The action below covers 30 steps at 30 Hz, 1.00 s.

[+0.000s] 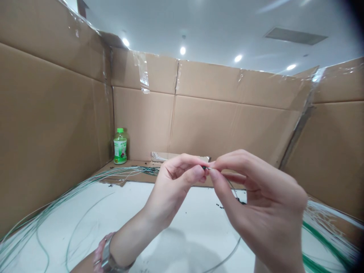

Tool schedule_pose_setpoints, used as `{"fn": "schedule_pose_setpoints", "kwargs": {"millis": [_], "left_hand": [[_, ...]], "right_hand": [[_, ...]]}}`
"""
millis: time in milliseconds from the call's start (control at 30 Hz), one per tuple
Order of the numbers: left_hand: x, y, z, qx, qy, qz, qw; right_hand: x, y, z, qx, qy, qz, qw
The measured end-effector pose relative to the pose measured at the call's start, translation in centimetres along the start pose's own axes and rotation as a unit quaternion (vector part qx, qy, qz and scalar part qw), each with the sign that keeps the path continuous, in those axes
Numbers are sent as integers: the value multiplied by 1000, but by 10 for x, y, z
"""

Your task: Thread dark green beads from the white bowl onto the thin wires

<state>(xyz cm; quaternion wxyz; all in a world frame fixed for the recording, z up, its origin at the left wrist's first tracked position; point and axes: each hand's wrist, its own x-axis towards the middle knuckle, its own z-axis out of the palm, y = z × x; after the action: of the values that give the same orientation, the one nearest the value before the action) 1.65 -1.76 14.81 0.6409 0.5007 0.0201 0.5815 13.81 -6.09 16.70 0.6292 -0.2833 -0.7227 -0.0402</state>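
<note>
My left hand (176, 182) and my right hand (256, 193) meet in front of me, raised above a white table (119, 216). Both pinch the tip of a thin green wire (205, 167) between thumb and forefinger. The wire runs down behind my right hand and curves away low over the table (227, 256). A watch band (106, 254) sits on my left wrist.
Taped cardboard walls (227, 121) enclose the table on three sides. A green-capped bottle (120, 146) stands in the far left corner. Long bundles of green and white wires (57, 197) sweep along the left; another bundle (324, 231) lies at the right. Small dark bits (220, 206) dot the table.
</note>
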Motion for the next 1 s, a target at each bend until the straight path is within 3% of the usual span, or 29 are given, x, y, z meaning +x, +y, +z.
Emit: {"fn": "schedule_pose_setpoints", "kwargs": {"millis": [400,700,867,1000], "left_hand": [[-1,-3,2,-9,28,-11,1000],[-3,-4,6,-28,39,5,999],[-2,-7,2,8,37,39,999],[-1,-5,-6,97,12,106,990]], "right_hand": [[-1,0,0,2,-3,-5,1000],[-3,1,5,7,40,-24,999],[-3,1,4,-6,17,-30,999],[-3,-1,1,-59,3,-41,997]]}}
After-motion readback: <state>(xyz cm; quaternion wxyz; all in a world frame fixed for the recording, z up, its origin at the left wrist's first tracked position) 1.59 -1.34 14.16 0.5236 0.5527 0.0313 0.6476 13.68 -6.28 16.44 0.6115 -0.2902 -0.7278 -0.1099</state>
